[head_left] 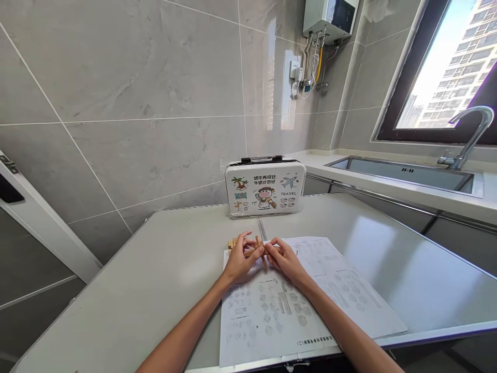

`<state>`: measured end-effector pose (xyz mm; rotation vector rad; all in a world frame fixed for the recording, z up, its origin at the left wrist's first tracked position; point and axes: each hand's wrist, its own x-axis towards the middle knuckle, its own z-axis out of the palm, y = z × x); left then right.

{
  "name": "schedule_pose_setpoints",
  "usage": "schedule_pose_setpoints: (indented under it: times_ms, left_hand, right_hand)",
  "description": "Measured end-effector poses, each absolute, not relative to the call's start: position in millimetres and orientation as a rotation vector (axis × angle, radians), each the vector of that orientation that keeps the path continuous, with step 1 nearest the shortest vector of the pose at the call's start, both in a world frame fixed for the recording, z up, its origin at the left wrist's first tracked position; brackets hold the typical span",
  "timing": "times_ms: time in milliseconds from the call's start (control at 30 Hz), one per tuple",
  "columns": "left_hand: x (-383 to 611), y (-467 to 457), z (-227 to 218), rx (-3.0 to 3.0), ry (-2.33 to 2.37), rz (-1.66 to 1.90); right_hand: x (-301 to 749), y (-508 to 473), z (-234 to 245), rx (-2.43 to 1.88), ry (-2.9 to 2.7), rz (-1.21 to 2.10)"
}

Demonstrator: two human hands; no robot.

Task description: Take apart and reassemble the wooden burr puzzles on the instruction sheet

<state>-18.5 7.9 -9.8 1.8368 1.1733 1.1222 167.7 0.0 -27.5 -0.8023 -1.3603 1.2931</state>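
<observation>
My left hand (241,260) and my right hand (285,259) meet over a printed paper sheet (272,331). Between them are wooden puzzle sticks (263,260), crossed over one another. The left fingers and thumb close on the sticks from the left, and the right thumb and fingers pinch them from the right. How the sticks interlock is partly hidden by the fingers. Just behind the left hand, several more small wooden pieces (232,243) lie at the sheet's top left edge. Small drawings and text cover the paper, which looks upside down from here.
A white cartoon-printed case (266,189) with a black handle stands upright at the table's (174,269) back edge. To the right are a sink (404,173) and a curved faucet (471,129) under a window. A water heater (330,20) hangs on the tiled wall.
</observation>
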Motion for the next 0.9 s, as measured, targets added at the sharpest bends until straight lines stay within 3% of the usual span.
schedule_pose_setpoints:
  times_ms: [233, 400, 900]
  left_hand:
    - [-26, 18, -6, 1.636, 1.231, 1.371]
    - [-28, 24, -14, 1.713, 1.535, 1.471]
    - [-27, 8, -15, 2.603, 1.346, 0.899]
  right_hand:
    - [168, 2, -32, -0.825, -1.345, 1.323]
    - [176, 8, -33, -0.836, -1.064, 1.347]
    - [179, 14, -33, -0.796, -0.866, 1.37]
